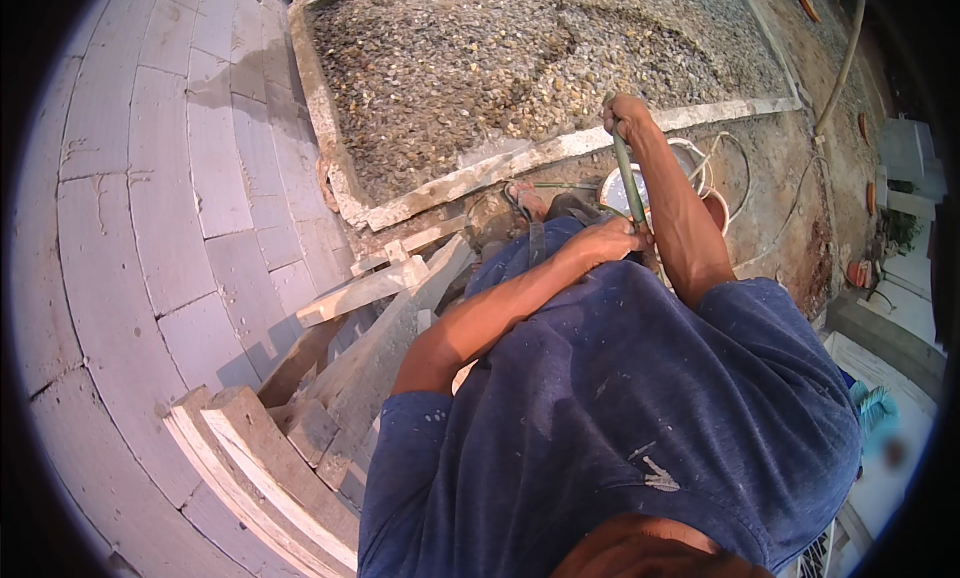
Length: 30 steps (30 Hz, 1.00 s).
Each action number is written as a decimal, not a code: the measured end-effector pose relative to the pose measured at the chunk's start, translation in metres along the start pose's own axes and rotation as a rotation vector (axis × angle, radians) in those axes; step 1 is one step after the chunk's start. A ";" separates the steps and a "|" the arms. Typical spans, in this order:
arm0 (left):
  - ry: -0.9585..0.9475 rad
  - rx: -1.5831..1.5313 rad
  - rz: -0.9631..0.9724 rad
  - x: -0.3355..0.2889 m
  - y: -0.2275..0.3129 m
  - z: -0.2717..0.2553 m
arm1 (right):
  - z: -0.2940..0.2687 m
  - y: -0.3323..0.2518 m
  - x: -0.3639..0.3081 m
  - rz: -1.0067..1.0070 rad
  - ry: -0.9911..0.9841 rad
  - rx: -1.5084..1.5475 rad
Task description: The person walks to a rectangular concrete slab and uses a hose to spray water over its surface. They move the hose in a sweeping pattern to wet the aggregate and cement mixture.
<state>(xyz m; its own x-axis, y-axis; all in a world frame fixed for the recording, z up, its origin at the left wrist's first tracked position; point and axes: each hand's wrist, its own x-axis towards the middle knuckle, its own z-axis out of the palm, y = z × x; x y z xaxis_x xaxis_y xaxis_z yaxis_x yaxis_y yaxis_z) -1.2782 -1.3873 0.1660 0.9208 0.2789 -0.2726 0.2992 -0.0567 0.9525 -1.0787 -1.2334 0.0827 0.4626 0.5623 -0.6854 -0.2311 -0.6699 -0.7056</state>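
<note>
My right hand [626,116] is stretched forward and wrapped round the upper end of a green hose [625,173], near the edge of a gravel bed [520,68]. Closer to my waist, my left hand [608,241] is closed round the lower part of the same hose. Between the two hands the hose runs nearly straight. Some of the gravel looks darker, as if wet. Just beyond my left hand, partly behind the hose and my right forearm, stands a white bucket [608,190].
A pale concrete curb [450,190] borders the gravel. Wooden beams and boards [370,323] are piled at my left, against a grey block wall [160,228]. A reddish bucket [716,213] and a thin looped hose [745,183] lie right of my forearm on bare soil.
</note>
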 end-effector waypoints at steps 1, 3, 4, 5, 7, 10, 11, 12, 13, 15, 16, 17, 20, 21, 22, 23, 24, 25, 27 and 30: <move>0.009 0.016 0.022 0.000 0.001 -0.001 | -0.003 -0.001 0.004 -0.050 -0.040 -0.152; 0.024 -0.046 -0.030 -0.002 0.009 -0.004 | -0.008 -0.002 0.009 -0.137 -0.095 -0.411; 0.032 -0.125 -0.106 -0.011 0.033 -0.016 | -0.007 -0.001 0.009 -0.069 -0.037 -0.214; 0.040 -0.204 -0.180 -0.016 0.047 -0.022 | -0.005 -0.002 0.007 -0.017 0.034 -0.013; 0.052 -0.238 -0.141 -0.014 0.042 -0.019 | -0.007 -0.002 0.008 0.002 0.080 0.148; 0.053 -0.230 -0.136 -0.009 0.038 -0.016 | -0.012 -0.001 0.008 -0.048 0.067 0.108; 0.050 -0.218 -0.144 -0.008 0.038 -0.015 | -0.014 -0.002 0.008 -0.024 0.092 0.145; 0.042 -0.215 -0.146 -0.006 0.036 -0.014 | -0.015 -0.004 0.007 -0.001 0.116 0.181; 0.041 -0.215 -0.150 -0.003 0.032 -0.013 | -0.014 -0.010 -0.002 -0.006 0.094 0.196; 0.035 -0.224 -0.143 -0.002 0.031 -0.012 | -0.018 -0.018 -0.019 -0.014 0.062 0.237; 0.031 -0.232 -0.132 -0.002 0.033 -0.012 | -0.022 -0.013 -0.009 -0.012 0.085 0.210; 0.026 -0.241 -0.121 -0.002 0.035 -0.012 | -0.026 -0.007 0.004 -0.009 0.108 0.183; 0.008 -0.244 -0.112 0.001 0.034 -0.011 | -0.029 -0.006 0.010 -0.011 0.136 0.164; 0.017 -0.241 -0.112 0.000 0.035 -0.012 | -0.030 -0.008 0.008 -0.013 0.137 0.166; 0.026 -0.238 -0.111 0.000 0.037 -0.012 | -0.031 -0.010 0.005 -0.016 0.138 0.168; 0.035 -0.235 -0.110 0.000 0.038 -0.013 | -0.032 -0.012 0.003 -0.018 0.139 0.171; 0.014 -0.217 -0.132 -0.001 0.041 -0.014 | -0.033 -0.012 0.003 -0.021 0.143 0.176; -0.006 -0.200 -0.153 -0.002 0.044 -0.016 | -0.034 -0.012 0.003 -0.029 0.153 0.156; -0.006 -0.205 -0.135 0.000 0.041 -0.014 | -0.039 -0.013 0.002 -0.046 0.171 0.114; 0.041 -0.231 -0.079 0.003 0.033 -0.009 | -0.039 -0.012 0.004 -0.089 0.201 0.223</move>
<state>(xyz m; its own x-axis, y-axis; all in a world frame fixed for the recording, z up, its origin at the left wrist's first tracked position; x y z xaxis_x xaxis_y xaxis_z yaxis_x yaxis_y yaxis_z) -1.2681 -1.3802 0.1980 0.8844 0.3130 -0.3462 0.3004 0.1859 0.9355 -1.0402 -1.2418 0.0957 0.6440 0.4924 -0.5855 -0.3536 -0.4871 -0.7985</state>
